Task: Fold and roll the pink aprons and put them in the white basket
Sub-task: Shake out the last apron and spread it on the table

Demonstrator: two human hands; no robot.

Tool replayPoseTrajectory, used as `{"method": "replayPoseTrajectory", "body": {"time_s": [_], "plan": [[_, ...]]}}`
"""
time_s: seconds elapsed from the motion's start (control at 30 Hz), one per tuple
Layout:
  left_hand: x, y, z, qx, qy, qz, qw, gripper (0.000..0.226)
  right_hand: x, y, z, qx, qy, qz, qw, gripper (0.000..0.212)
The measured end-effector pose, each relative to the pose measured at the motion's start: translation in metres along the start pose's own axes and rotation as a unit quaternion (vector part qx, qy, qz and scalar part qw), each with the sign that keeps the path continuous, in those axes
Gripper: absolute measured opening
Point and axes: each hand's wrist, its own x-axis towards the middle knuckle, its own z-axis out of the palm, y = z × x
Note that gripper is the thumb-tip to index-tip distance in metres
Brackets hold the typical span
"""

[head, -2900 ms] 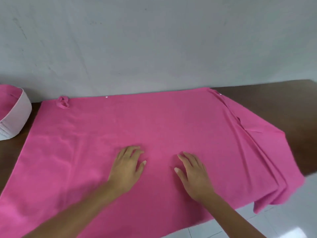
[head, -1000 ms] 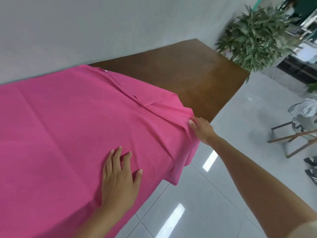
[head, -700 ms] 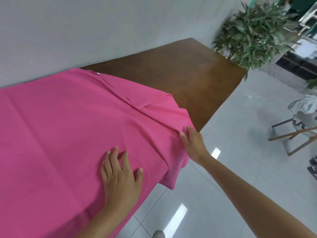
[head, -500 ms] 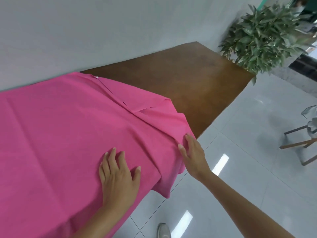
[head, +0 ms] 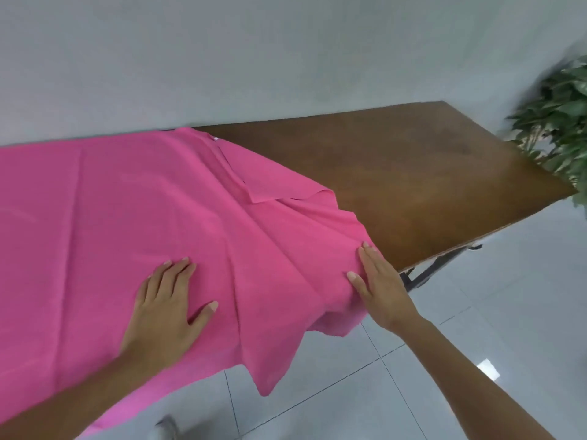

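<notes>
Pink apron (head: 127, 217) lies spread over the left part of the brown table (head: 413, 173), from 9 o'clock through centre, with its near edge hanging off the front toward 6. I see the left hand (head: 165, 306) at 7 o'clock, palm down, fingers straight and spread, pressing the cloth. Right hand (head: 381, 290) is at 4 o'clock, fingers straight and together, flat against the apron's bunched right edge. Bare wood from 1 to 3. Grey wall (head: 254, 58) across 12. Glossy pale floor tiles (head: 444, 360) at 5. Blurred leafy plant (head: 559, 122) at 3.

No readable text, label or number anywhere
</notes>
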Motion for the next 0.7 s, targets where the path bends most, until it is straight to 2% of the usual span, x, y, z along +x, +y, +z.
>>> {"method": "replayPoseTrajectory", "body": {"time_s": [0.1,0.37,0.63,0.7], "plan": [[-0.001,0.002,0.000,0.015,0.001,-0.003,1.000,0.085,0.022,0.029,-0.006,-0.047,-0.001,-0.022,0.999,0.094],[-0.003,0.001,-0.001,0.030,-0.019,-0.002,0.999,0.085,0.071,0.074,-0.020,-0.086,-0.022,-0.026,0.996,0.095],[-0.004,0.006,-0.005,0.031,-0.022,0.016,0.999,0.083,0.077,0.076,-0.028,-0.082,-0.027,-0.025,0.996,0.094],[-0.005,0.005,-0.004,0.028,-0.025,0.016,0.999,0.083,0.077,0.074,-0.029,-0.085,-0.034,-0.022,0.996,0.089]]}}
